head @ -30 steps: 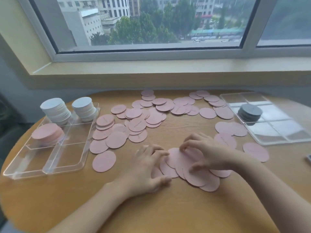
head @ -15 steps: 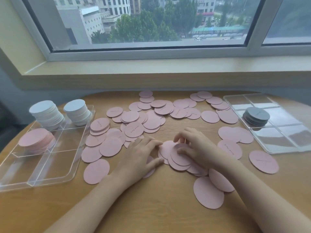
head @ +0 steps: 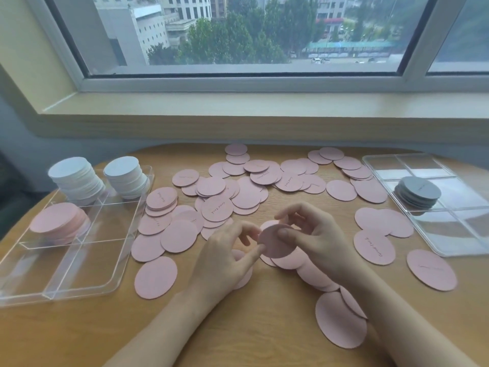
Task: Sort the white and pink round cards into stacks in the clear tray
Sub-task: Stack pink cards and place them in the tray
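A person's right hand pinches a small bunch of pink cards lifted just off the table at centre frame, thumb on the face and fingers curled behind; the left hand, at about nine o'clock of the bunch, pinches its near-left edge between thumb and curled fingers; both hands appear to be squaring the bunch before it goes to the tray. The clear tray lies at nine o'clock on the table, holding two white stacks along its far side and one pink stack just in front of them; loose pink cards spread from ten to three o'clock, with more under and beside the wrists; a second clear tray at three o'clock holds a grey stack. Done well, the step likely calls for tapping the edges flush with both hands, keeping the pinch firm so thin cards do not fan or slip, then lowering the bunch flat onto the pink stack rather than dropping it, so the pile stays straight.
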`<state>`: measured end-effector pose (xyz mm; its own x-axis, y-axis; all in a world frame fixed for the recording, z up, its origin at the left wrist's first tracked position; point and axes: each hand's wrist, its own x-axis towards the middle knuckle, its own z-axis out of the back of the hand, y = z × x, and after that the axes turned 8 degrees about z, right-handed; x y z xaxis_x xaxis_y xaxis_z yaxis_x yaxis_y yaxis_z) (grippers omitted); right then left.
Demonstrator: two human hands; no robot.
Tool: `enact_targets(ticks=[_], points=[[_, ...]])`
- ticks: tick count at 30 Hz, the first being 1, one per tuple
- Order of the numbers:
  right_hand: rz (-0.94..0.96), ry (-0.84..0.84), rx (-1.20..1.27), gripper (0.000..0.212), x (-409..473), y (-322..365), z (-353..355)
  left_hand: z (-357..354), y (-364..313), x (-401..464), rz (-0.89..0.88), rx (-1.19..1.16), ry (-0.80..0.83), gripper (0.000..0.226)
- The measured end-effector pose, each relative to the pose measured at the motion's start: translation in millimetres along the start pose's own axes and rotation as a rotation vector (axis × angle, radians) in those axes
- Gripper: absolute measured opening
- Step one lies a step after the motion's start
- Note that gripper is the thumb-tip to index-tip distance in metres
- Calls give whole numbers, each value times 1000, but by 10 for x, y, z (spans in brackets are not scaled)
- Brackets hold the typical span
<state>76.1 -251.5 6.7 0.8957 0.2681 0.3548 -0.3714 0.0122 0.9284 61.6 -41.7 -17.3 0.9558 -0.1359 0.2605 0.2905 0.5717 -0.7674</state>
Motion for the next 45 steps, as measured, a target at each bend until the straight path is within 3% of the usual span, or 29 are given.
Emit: enact_targets(ticks=[3,7,9,11,14,19,27,31,36,39,42,45], points=[[17,42,-160,24,-17,-45,-15,1,-53,-8,34,-75,-10,31],[120,216,-717,24,-53,-154,159,22,-24,-19,142,-137,-15,26],[81,336,-897,42,-65,-197,281,28,-19,-17,177,-156,-35,23],[33,397,-956,56,-69,-210,358,36,-30,-14,198,-179,-37,21],[22,409,-978,59,-52,-206,382,51,-33,-11,220,-231,-32,19],[-32,290,-830,40,-53,-170,328,82,-56,-35,247,-342,-9,17],[-110,-37,-243,27,-59,-72,200,77,-33,-18,258,-396,39,12],[-98,-29,-21,21,-70,-1,96,74,-23,-20,272,-387,32,19],[-96,29,-38,27,-76,-13,59,74,-15,-7,282,-391,22,21],[-58,80,-229,30,-74,-45,73,65,-18,-9,281,-400,3,18],[19,116,-610,25,-78,-135,102,78,-13,-3,302,-418,-58,19],[-34,257,-974,60,-76,-214,145,93,-4,7,326,-449,-105,19]])
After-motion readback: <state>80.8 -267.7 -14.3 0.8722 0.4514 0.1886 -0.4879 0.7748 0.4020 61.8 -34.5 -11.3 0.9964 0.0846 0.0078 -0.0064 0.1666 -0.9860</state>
